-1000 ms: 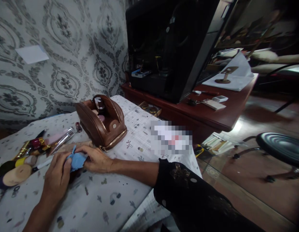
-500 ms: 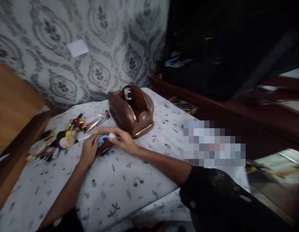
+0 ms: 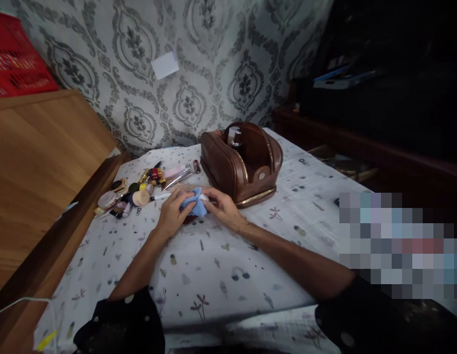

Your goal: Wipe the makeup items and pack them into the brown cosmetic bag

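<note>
My left hand (image 3: 172, 212) is closed on a small blue cloth (image 3: 198, 205), bunched between the fingers. Against the cloth, the fingertips of my right hand (image 3: 227, 211) pinch a small white object (image 3: 203, 196); its kind is mostly hidden by fingers and cloth. Under my hands a dark red item (image 3: 190, 219) lies on the table, largely covered. Just behind my right hand stands a brown toiletry bag (image 3: 223, 164), unzipped, with a dark bottle (image 3: 237, 140) upright inside. Left of my hands lies a group of cosmetics, among them a beige round-topped jar (image 3: 140, 197) and a silvery tube (image 3: 177, 177).
A white patterned cloth (image 3: 213, 265) covers the table. A wooden panel (image 3: 40, 162) borders it on the left, below a red basket (image 3: 19, 61). Dark furniture (image 3: 331, 128) stands at right, and a pixelated patch hides part of that side. A white cable (image 3: 25, 299) runs at lower left.
The view has swung left, so everything appears further right. My hands have come together, with the blue cloth now pressed against the white object.
</note>
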`<action>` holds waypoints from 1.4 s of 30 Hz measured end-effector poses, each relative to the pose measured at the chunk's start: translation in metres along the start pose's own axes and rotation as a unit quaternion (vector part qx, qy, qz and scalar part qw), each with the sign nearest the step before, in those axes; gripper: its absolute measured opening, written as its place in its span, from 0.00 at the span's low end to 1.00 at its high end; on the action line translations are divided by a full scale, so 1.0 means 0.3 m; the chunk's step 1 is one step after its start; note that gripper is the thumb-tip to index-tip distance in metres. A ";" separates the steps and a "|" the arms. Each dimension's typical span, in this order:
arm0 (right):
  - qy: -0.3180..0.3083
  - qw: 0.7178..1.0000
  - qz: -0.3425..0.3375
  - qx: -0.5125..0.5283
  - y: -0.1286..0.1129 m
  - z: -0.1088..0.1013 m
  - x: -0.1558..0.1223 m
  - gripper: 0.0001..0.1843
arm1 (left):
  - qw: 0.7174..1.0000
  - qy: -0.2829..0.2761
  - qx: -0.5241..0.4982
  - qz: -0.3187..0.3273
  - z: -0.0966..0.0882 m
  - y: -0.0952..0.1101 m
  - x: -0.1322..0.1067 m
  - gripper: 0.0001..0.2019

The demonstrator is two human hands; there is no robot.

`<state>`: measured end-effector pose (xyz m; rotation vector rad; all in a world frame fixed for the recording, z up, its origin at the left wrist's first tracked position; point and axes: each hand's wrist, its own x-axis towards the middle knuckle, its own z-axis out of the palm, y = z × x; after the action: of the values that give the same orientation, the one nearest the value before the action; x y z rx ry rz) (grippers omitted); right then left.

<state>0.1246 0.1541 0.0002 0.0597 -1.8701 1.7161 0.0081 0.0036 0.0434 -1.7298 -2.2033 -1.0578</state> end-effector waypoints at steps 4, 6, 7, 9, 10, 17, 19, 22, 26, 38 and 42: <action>-0.004 1.000 0.017 0.011 -0.007 0.003 -0.002 0.19 | 0.994 -0.081 -0.062 -0.030 -0.059 -0.052 0.015 0.14; 0.000 1.000 0.010 -0.010 -0.011 0.000 -0.003 0.19 | 0.989 -0.110 -0.081 -0.064 -0.078 -0.073 0.018 0.17; 0.000 1.000 0.000 -0.025 -0.014 -0.002 -0.003 0.19 | 0.986 -0.114 -0.091 -0.081 -0.083 -0.078 0.018 0.18; -0.014 0.998 -0.027 -0.052 -0.025 -0.008 -0.003 0.19 | 0.981 -0.107 -0.121 -0.103 -0.084 -0.075 0.018 0.20; -0.025 0.997 -0.043 -0.064 -0.031 -0.011 -0.004 0.19 | 0.978 -0.107 -0.142 -0.105 -0.082 -0.067 0.018 0.21; -0.044 0.986 -0.107 -0.117 -0.063 -0.017 -0.003 0.19 | 0.940 -0.192 -0.251 -0.132 -0.063 -0.027 0.012 0.23; -0.049 0.987 -0.104 -0.109 -0.060 -0.018 -0.001 0.19 | 0.938 -0.187 -0.251 -0.149 -0.055 -0.036 0.010 0.23; -0.049 0.992 -0.077 -0.092 -0.050 -0.020 0.001 0.20 | 0.951 -0.162 -0.219 -0.149 -0.042 -0.051 0.010 0.20; -0.036 0.995 -0.042 -0.081 -0.037 -0.023 0.004 0.20 | 0.973 -0.150 -0.139 -0.110 -0.040 -0.055 0.011 0.20; -0.019 0.998 0.015 -0.054 -0.037 -0.015 0.003 0.20 | 0.986 -0.144 -0.059 -0.056 -0.026 -0.057 0.010 0.22; -0.020 0.998 0.007 -0.058 -0.043 -0.014 0.004 0.19 | 0.993 -0.105 -0.031 -0.043 -0.016 -0.042 0.008 0.21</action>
<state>0.1307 0.1560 0.0122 0.0365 -2.0003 1.6234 -0.0055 0.0015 0.0427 -1.8659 -2.4140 -1.0142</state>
